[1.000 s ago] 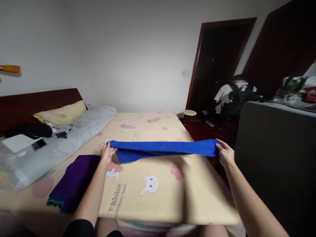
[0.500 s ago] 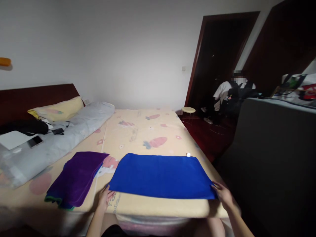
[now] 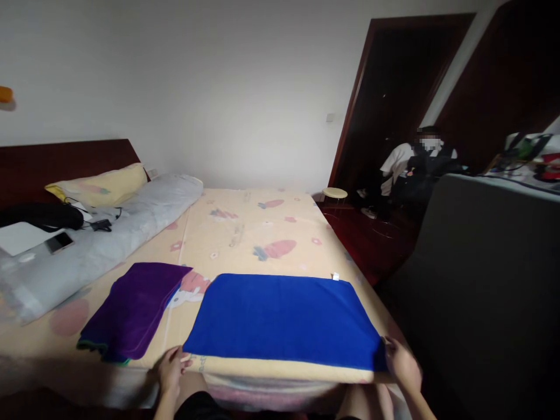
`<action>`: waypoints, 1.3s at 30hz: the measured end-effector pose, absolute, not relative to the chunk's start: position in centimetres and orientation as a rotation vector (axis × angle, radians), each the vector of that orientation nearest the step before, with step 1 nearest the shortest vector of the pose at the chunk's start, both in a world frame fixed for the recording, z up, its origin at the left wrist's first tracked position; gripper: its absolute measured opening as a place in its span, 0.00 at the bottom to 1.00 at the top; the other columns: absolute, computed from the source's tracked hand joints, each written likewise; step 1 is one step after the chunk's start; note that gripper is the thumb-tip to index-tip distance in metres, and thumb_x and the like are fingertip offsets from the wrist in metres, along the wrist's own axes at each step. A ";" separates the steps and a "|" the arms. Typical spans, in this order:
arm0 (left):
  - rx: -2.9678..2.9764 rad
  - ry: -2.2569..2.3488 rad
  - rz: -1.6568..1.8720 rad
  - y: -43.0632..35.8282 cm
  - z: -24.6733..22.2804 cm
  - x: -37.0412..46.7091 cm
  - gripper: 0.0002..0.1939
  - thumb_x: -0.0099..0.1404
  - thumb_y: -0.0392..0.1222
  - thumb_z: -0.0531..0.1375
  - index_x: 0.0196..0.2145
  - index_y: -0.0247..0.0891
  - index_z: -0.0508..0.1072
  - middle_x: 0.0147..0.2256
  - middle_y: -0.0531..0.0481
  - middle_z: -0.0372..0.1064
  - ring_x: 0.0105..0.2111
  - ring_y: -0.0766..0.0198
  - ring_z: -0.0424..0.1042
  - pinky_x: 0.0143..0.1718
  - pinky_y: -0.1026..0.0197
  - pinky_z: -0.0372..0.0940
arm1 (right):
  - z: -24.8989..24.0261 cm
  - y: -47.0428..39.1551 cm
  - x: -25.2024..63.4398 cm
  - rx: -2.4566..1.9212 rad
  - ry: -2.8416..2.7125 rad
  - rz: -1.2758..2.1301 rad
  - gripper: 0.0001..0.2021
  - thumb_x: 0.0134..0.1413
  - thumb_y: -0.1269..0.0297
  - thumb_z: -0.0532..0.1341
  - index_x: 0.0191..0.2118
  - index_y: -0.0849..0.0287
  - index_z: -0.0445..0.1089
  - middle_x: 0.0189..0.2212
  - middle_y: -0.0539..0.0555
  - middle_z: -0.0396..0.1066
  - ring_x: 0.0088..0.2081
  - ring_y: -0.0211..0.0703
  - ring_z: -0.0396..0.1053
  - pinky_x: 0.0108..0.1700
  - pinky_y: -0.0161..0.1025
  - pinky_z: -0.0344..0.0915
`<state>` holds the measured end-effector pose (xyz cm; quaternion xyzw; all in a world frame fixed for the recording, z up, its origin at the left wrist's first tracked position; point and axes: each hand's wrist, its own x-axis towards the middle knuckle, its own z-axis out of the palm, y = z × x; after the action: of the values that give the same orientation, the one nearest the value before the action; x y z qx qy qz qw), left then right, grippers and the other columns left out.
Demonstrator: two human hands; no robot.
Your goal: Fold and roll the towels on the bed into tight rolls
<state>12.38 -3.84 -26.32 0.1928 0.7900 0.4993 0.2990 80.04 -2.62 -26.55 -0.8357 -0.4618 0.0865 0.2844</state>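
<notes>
A blue towel [image 3: 284, 318] lies spread out near the front edge of the bed, with a small white tag [image 3: 335, 276] at its far edge. My left hand [image 3: 172, 368] pinches its near left corner. At the near right corner, my right hand [image 3: 401, 363] is closed on the cloth, its fingertips partly hidden. To the left of the blue towel rests a pile of folded cloths [image 3: 135, 306], purple on top with blue and green edges showing beneath.
The bed [image 3: 245, 239] has a carrot-patterned sheet. A grey rolled quilt [image 3: 161, 204], a yellow pillow [image 3: 100, 186] and a phone [image 3: 60, 242] are on the left. A round stool [image 3: 335, 193] and a seated person [image 3: 415, 163] are beyond, with a dark panel [image 3: 481, 280] at right.
Both hands have drawn the towel's near corners closer to me and slightly apart, so its near edge lies lower over the bed's front. The view has tilted a little.
</notes>
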 end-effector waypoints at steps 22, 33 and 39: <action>2.083 2.281 0.098 0.1 -26.1 23.7 0.30 0.70 0.54 0.40 0.67 0.45 0.46 0.69 0.48 0.39 0.68 0.56 0.42 0.65 0.43 0.44 | -29.0 -1.8 65.9 -2.034 -2.014 0.161 0.30 0.62 0.45 0.44 0.66 0.51 0.52 0.68 0.55 0.47 0.68 0.50 0.45 0.65 0.56 0.48; 1.990 2.591 0.032 -2.6 -27.2 15.2 0.29 0.69 0.50 0.41 0.66 0.46 0.49 0.68 0.49 0.43 0.68 0.60 0.42 0.64 0.45 0.42 | -32.4 -4.9 76.1 -2.154 -1.746 0.072 0.34 0.59 0.42 0.42 0.65 0.53 0.53 0.67 0.56 0.50 0.68 0.52 0.46 0.64 0.58 0.51; 2.115 2.508 0.305 1.0 -26.2 18.4 0.27 0.69 0.45 0.42 0.63 0.46 0.58 0.66 0.49 0.51 0.66 0.55 0.50 0.62 0.44 0.49 | -29.7 -1.1 67.2 -1.941 -1.882 0.031 0.32 0.62 0.43 0.44 0.66 0.54 0.52 0.67 0.56 0.50 0.67 0.53 0.46 0.65 0.58 0.51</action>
<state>18.37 1.05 -26.20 0.6400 0.7590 0.0923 -0.0765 67.17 -1.10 -29.75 -0.7008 -0.6794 0.0113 0.2172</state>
